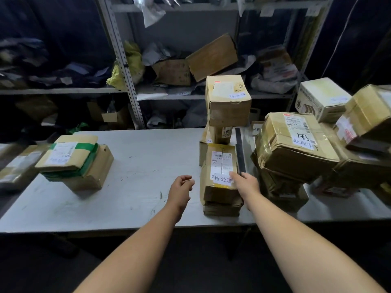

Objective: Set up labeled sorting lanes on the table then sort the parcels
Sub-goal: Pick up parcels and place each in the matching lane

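Head view. A grey table [131, 199] fills mid-frame; the left hand [181, 187], lower centre, is held over it with fingers loosely curled and nothing gripped; the right hand [246, 182], just to its right, is closed round the near end of a black strip [240, 149], which runs up the frame along the right edge of a labelled box [220, 166]; a green-taped stack [69, 153] is seen at left; parcels [294, 144] are piled at right.
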A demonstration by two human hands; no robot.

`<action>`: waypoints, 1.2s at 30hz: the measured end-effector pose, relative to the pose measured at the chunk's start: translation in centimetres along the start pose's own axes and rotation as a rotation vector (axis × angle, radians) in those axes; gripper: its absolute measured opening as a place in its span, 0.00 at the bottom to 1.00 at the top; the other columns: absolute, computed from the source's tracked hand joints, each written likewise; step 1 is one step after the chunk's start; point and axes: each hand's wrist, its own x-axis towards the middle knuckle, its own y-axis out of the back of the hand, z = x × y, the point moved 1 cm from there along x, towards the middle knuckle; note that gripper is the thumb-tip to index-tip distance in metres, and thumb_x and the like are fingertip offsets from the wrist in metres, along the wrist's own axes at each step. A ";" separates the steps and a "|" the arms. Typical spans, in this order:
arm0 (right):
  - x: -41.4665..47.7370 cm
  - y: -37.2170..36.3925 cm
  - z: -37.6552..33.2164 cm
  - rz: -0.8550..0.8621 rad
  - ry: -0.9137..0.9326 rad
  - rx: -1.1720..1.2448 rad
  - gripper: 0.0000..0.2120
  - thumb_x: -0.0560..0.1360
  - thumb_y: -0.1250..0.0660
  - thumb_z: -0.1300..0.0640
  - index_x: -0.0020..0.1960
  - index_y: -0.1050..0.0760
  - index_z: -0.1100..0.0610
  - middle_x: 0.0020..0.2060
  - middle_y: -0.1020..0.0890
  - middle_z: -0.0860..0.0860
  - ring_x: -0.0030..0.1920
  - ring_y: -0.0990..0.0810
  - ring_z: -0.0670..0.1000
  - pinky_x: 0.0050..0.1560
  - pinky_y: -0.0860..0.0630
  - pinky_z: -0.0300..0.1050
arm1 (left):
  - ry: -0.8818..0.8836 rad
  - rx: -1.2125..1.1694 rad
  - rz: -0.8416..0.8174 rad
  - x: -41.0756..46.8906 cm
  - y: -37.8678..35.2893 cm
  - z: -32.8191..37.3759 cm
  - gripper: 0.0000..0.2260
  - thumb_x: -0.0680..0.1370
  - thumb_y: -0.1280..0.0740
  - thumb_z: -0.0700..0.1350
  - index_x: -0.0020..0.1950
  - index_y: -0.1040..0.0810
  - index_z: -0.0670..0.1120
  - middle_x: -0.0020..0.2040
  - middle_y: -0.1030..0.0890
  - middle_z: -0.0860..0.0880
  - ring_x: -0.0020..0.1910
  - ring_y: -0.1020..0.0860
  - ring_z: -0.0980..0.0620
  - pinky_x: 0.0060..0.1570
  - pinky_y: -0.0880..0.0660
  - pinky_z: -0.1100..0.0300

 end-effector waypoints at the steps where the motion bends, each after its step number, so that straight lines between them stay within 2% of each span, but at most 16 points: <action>1: -0.2 -0.1 -0.3 0.021 0.039 0.004 0.17 0.80 0.30 0.52 0.66 0.23 0.57 0.52 0.15 0.50 0.47 0.16 0.49 0.40 0.20 0.41 | 0.001 0.001 0.004 0.2 0.2 0.2 0.10 0.82 0.38 0.44 0.63 0.26 0.48 0.55 0.23 0.51 0.54 0.24 0.52 0.52 0.28 0.53; 2: -0.4 -0.3 -0.7 0.051 0.098 -0.042 0.17 0.79 0.29 0.51 0.66 0.24 0.55 0.55 0.17 0.48 0.48 0.17 0.47 0.40 0.21 0.38 | -0.005 0.001 0.009 0.4 0.5 0.6 0.10 0.82 0.38 0.44 0.63 0.26 0.48 0.55 0.23 0.50 0.55 0.24 0.52 0.52 0.28 0.53; 3: -0.7 -0.4 -1.1 0.088 0.176 -0.128 0.18 0.79 0.29 0.50 0.67 0.26 0.52 0.57 0.20 0.48 0.51 0.17 0.48 0.44 0.21 0.38 | -0.014 -0.002 0.013 0.5 0.7 1.1 0.10 0.82 0.38 0.44 0.63 0.26 0.48 0.55 0.23 0.50 0.56 0.24 0.51 0.52 0.28 0.53; 5: -0.8 -1.0 -2.3 0.165 0.353 -0.380 0.25 0.76 0.29 0.45 0.69 0.25 0.52 0.62 0.21 0.50 0.63 0.22 0.54 0.57 0.22 0.49 | -0.027 -0.015 0.021 0.7 1.3 2.0 0.11 0.82 0.36 0.44 0.64 0.26 0.48 0.57 0.23 0.49 0.57 0.24 0.51 0.53 0.28 0.53; 6: -1.3 -1.5 -3.1 0.184 0.420 -0.509 0.25 0.75 0.30 0.44 0.69 0.25 0.52 0.62 0.22 0.50 0.64 0.24 0.55 0.61 0.23 0.53 | -0.030 -0.026 0.026 0.6 1.7 2.4 0.11 0.82 0.36 0.44 0.64 0.26 0.48 0.58 0.22 0.49 0.58 0.24 0.50 0.53 0.28 0.53; 9: -2.7 -5.0 -5.4 0.118 0.576 -0.697 0.22 0.77 0.32 0.44 0.67 0.24 0.51 0.61 0.22 0.49 0.63 0.26 0.53 0.63 0.25 0.54 | -0.036 -0.076 0.061 0.0 3.9 3.5 0.11 0.81 0.35 0.43 0.64 0.25 0.48 0.57 0.22 0.48 0.57 0.24 0.50 0.50 0.27 0.55; 12: -3.9 -11.1 -7.0 0.019 0.658 -0.677 0.20 0.76 0.31 0.46 0.66 0.21 0.53 0.62 0.19 0.50 0.64 0.25 0.53 0.64 0.25 0.52 | -0.056 -0.111 0.142 -0.4 8.2 4.4 0.10 0.81 0.35 0.43 0.62 0.24 0.48 0.56 0.21 0.49 0.55 0.23 0.51 0.46 0.27 0.56; 18: -7.3 -26.6 -6.3 -0.303 0.544 -0.532 0.22 0.75 0.30 0.47 0.67 0.22 0.53 0.63 0.19 0.51 0.65 0.23 0.52 0.63 0.26 0.49 | -0.059 -0.096 0.346 -1.3 21.9 3.8 0.07 0.81 0.35 0.44 0.58 0.21 0.50 0.53 0.20 0.50 0.53 0.23 0.52 0.46 0.28 0.57; 21: -8.3 -34.0 -5.5 -0.412 0.465 -0.491 0.25 0.76 0.28 0.47 0.70 0.26 0.55 0.66 0.21 0.53 0.65 0.23 0.54 0.63 0.26 0.49 | -0.041 -0.054 0.450 -0.6 28.8 2.9 0.07 0.80 0.35 0.42 0.56 0.21 0.48 0.50 0.20 0.49 0.47 0.24 0.53 0.40 0.29 0.60; 24: -8.4 -41.1 -5.4 -0.462 0.384 -0.458 0.31 0.76 0.27 0.45 0.74 0.30 0.56 0.68 0.23 0.55 0.65 0.24 0.56 0.63 0.25 0.51 | -0.045 -0.056 0.510 1.3 35.3 2.4 0.04 0.80 0.34 0.41 0.52 0.20 0.47 0.46 0.20 0.48 0.43 0.25 0.53 0.36 0.30 0.62; 26: -7.9 -45.2 -5.6 -0.468 0.317 -0.408 0.34 0.76 0.27 0.44 0.76 0.33 0.57 0.69 0.25 0.55 0.62 0.24 0.55 0.59 0.25 0.49 | -0.057 -0.065 0.556 3.3 39.2 2.3 0.03 0.80 0.34 0.41 0.50 0.20 0.46 0.44 0.21 0.49 0.44 0.25 0.51 0.39 0.29 0.60; 28: -7.1 -48.6 -5.7 -0.455 0.262 -0.363 0.34 0.78 0.29 0.44 0.77 0.36 0.58 0.69 0.25 0.56 0.60 0.25 0.55 0.56 0.27 0.48 | -0.050 -0.061 0.613 5.7 42.7 2.4 0.04 0.80 0.33 0.44 0.51 0.21 0.45 0.46 0.21 0.49 0.47 0.25 0.50 0.40 0.29 0.60; 30: -5.9 -50.9 -5.8 -0.407 0.236 -0.350 0.32 0.79 0.31 0.44 0.76 0.36 0.58 0.68 0.24 0.56 0.58 0.24 0.54 0.54 0.27 0.48 | -0.007 -0.077 0.640 8.2 45.5 2.6 0.10 0.79 0.32 0.48 0.58 0.24 0.45 0.54 0.21 0.48 0.51 0.24 0.50 0.45 0.28 0.60; 33: -4.2 -52.6 -5.9 -0.355 0.217 -0.386 0.28 0.81 0.34 0.45 0.74 0.34 0.59 0.63 0.23 0.55 0.55 0.26 0.53 0.52 0.29 0.48 | 0.177 -0.089 0.561 12.0 48.2 2.9 0.29 0.76 0.30 0.59 0.73 0.34 0.48 0.69 0.28 0.47 0.65 0.28 0.43 0.62 0.29 0.51; 34: -3.6 -52.8 -5.9 -0.347 0.223 -0.415 0.27 0.82 0.35 0.45 0.74 0.34 0.59 0.62 0.23 0.55 0.54 0.26 0.53 0.52 0.29 0.48 | 0.258 -0.086 0.520 13.2 48.7 2.8 0.34 0.75 0.31 0.62 0.75 0.37 0.49 0.71 0.30 0.46 0.68 0.30 0.42 0.66 0.30 0.48; 36: -2.6 -53.3 -5.8 -0.360 0.224 -0.463 0.28 0.82 0.36 0.44 0.75 0.34 0.58 0.64 0.23 0.56 0.55 0.26 0.53 0.54 0.29 0.48 | 0.384 -0.117 0.411 15.1 49.2 2.7 0.36 0.73 0.32 0.67 0.74 0.35 0.49 0.68 0.28 0.47 0.67 0.29 0.42 0.65 0.29 0.46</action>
